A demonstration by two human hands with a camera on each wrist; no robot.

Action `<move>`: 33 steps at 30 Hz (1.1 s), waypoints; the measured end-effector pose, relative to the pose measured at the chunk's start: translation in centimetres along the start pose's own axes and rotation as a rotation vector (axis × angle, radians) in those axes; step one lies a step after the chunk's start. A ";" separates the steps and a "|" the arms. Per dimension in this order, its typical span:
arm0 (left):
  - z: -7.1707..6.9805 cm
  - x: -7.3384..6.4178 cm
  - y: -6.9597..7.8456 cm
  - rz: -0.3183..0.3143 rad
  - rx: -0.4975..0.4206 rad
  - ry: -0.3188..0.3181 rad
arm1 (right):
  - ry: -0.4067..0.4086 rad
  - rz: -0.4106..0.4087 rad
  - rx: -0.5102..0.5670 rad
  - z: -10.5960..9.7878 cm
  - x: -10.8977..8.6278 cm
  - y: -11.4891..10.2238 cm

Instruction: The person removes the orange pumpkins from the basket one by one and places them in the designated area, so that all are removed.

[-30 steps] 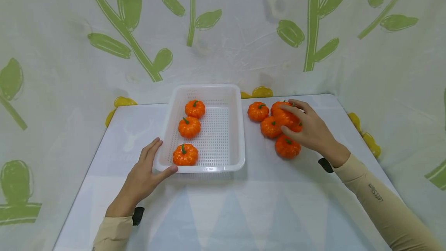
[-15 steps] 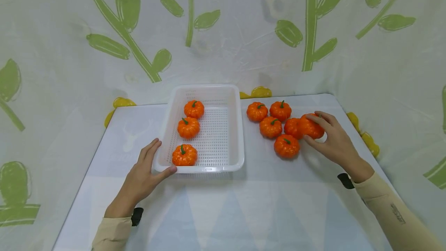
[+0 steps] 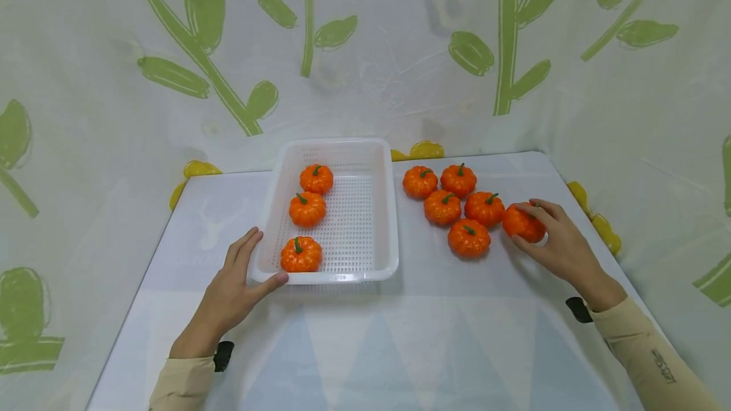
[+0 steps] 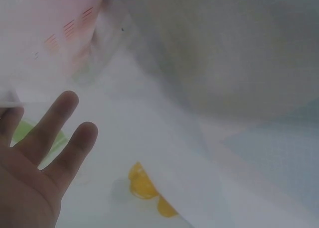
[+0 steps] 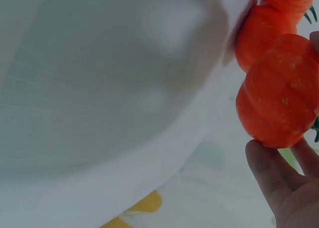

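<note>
My right hand [image 3: 563, 248] holds a small orange pumpkin [image 3: 523, 223] at the right of the group, fingers over its far side and thumb at its near side. In the right wrist view, fingertips touch this ribbed pumpkin [image 5: 281, 96]. Several similar pumpkins [image 3: 469, 238] with green stems stand close together just left of it. At the front left corner of a white perforated basket [image 3: 389, 221], my left hand [image 3: 227, 297] has its fingers extended along the side and its thumb at the front rim. Inside the basket, three pumpkins [image 3: 307, 209] sit along the left side.
The white table [image 3: 434, 335] has a pale blue triangle pattern near its front. Behind it hangs a pale cloth [image 3: 388, 81] printed with green stems and yellow flowers. The basket stands left of the pumpkin group, near the table's back edge.
My right hand has carried one pumpkin from above the group rightward and toward me, down to the group's right side. My left hand and the basket stay in place.
</note>
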State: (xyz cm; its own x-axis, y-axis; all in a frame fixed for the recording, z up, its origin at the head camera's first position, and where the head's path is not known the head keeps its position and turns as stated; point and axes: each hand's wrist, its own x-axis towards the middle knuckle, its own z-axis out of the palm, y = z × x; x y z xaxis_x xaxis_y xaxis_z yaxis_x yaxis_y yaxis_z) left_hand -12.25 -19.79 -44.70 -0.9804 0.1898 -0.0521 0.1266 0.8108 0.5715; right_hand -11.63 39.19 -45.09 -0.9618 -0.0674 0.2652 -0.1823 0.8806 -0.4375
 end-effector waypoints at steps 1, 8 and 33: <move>0.0 0.0 0.0 0.000 -0.002 0.001 | -0.011 0.008 -0.004 0.1 -0.1 0.1; 0.0 0.0 0.0 -0.003 -0.009 0.001 | -0.086 0.043 0.007 0.9 -0.5 0.7; 0.0 -0.1 0.3 -0.001 -0.015 0.006 | -0.134 0.058 -0.029 0.7 0.0 0.1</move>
State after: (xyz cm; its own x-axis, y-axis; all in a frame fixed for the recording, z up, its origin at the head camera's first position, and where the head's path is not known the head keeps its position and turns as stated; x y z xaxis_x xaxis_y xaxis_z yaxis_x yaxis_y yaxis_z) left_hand -12.08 -19.57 -44.52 -0.9814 0.1856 -0.0482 0.1232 0.8027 0.5835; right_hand -11.82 38.94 -45.71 -0.9895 -0.0766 0.1225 -0.1219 0.8978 -0.4232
